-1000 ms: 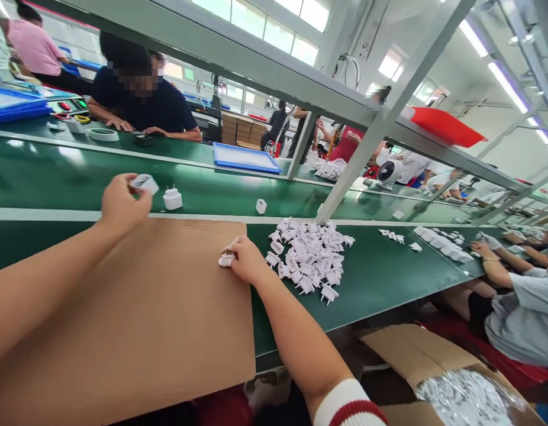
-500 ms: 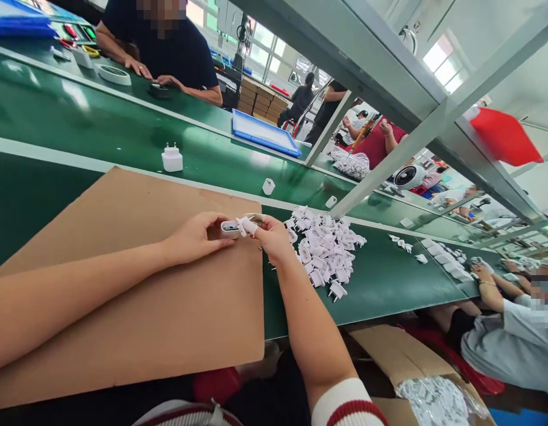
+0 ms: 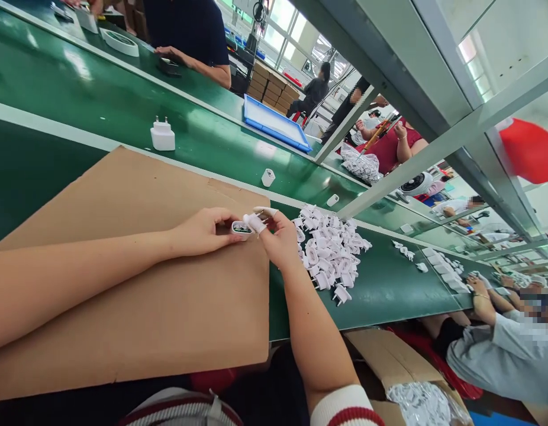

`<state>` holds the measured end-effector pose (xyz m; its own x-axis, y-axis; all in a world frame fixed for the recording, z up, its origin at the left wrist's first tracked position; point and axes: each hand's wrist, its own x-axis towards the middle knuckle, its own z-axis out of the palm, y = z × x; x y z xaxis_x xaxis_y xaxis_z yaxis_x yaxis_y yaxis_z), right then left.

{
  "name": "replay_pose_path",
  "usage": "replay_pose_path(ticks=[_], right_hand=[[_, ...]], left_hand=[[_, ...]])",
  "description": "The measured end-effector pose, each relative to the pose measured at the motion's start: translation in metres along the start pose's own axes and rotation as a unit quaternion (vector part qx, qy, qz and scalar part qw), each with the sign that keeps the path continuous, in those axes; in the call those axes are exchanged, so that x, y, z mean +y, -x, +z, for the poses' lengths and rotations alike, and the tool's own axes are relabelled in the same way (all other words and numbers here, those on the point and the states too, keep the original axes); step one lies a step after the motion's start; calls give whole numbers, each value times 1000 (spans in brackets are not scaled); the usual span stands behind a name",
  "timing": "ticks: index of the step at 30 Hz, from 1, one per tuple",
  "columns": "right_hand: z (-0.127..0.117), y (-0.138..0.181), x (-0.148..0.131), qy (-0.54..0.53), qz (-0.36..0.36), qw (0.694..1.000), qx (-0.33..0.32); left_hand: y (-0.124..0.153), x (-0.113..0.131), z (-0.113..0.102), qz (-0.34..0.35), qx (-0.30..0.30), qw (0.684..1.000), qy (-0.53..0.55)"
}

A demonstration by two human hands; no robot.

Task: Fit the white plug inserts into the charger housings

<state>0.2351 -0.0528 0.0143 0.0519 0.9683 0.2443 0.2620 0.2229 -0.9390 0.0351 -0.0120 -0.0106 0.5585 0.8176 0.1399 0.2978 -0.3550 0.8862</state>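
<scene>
My left hand (image 3: 202, 231) grips a small white charger housing (image 3: 239, 228) with its open end toward my right hand. My right hand (image 3: 280, 239) pinches a white plug piece (image 3: 255, 222) against that housing; its fingertips wear white finger cots. Both hands meet over the far right part of a brown cardboard sheet (image 3: 132, 278). A heap of white plug pieces (image 3: 331, 248) lies on the green bench just right of my right hand.
A finished white charger (image 3: 162, 136) and a loose housing (image 3: 267, 177) stand on the green conveyor (image 3: 79, 94). A blue tray (image 3: 276, 124) lies beyond. A grey frame post (image 3: 434, 148) slants above. Other people work opposite and at right. An open box (image 3: 416, 378) sits below.
My left hand carried the housing from the conveyor down to the cardboard. My right hand lifted a plug piece from the heap and brought it to the housing. The view tilted down and left.
</scene>
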Motion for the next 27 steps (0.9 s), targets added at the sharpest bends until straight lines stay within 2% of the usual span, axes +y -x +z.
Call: replay_pose_path(ticks=[4, 8, 12, 17, 22, 27], right_hand=[[0, -3, 2, -71, 14, 997, 3], [-6, -3, 1, -65, -3, 997, -44], [-9, 3, -5, 86, -102, 989, -56], [-4, 6, -11, 307, -165, 933, -86], [1, 2, -14, 362, -167, 911, -104], [4, 3, -14, 414, -155, 892, -96]], left_hand=[[1, 1, 0, -9, 8, 1000, -12], [2, 5, 0, -4, 12, 1000, -25], [2, 7, 0, 0, 11, 1000, -24], [1, 4, 1, 18, 12, 999, -38], [1, 4, 1, 18, 13, 999, -44], [1, 7, 1, 10, 12, 999, -29]])
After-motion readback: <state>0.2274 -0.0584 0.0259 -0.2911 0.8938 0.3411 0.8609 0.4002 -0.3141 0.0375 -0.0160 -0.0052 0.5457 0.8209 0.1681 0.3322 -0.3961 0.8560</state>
